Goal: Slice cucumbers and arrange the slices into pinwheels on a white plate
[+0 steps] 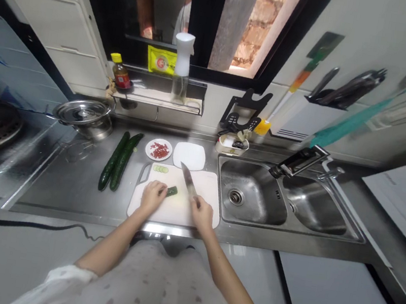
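Note:
My right hand is closed around the handle of a kitchen knife, whose blade points up and away over the white cutting board. On the left part of the board, my left hand has its fingers bent around one end of a short green cucumber piece. The blade stays apart from that piece, to its right. Several thin cucumber slices lie in a row at the board's upper left corner.
Two whole cucumbers lie left of the board. Behind it are a plate of red bits and a white square plate. A double sink borders the right side; a lidded steel pot stands back left.

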Motion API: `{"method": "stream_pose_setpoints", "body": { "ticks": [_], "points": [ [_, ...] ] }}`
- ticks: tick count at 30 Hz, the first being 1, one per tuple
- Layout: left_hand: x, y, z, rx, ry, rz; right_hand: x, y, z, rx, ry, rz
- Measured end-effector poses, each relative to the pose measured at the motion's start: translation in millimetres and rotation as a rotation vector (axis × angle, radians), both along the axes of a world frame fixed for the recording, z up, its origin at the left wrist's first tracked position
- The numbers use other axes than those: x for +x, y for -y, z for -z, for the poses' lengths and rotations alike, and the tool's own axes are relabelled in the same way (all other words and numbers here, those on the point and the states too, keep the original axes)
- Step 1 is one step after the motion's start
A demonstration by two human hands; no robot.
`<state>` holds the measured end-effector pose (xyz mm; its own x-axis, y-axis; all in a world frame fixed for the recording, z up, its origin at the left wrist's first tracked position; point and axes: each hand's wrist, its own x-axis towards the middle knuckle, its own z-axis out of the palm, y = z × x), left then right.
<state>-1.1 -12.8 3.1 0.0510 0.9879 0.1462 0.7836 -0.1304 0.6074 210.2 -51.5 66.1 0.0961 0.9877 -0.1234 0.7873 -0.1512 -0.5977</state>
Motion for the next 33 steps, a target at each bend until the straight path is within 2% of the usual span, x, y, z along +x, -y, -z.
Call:
{"method": "stream_pose_setpoints", "body": {
  "ticks": [6,12,20,27,33],
  "points": [
    [3,-6,3.6,0.016,0.005,0.171,-14,-14,-6.9,-0.168,0.184,-0.109],
    [6,-10,11.1,0.021,-0.043,0.286,-22,-16,0.2,-0.181,0.235,-0.172],
    [2,-14,17.2,0.024,-0.039,0.339,-29,-16,-0.7,-0.245,0.247,-0.188],
    [1,-17,17.6,0.034,-0.024,0.359,-30,-16,0.8,-0.224,0.257,-0.213],
    [0,-18,21.6,0.091,-0.01,0.374,-33,-18,0.0,-0.265,0.253,-0.213]
  ]
}}
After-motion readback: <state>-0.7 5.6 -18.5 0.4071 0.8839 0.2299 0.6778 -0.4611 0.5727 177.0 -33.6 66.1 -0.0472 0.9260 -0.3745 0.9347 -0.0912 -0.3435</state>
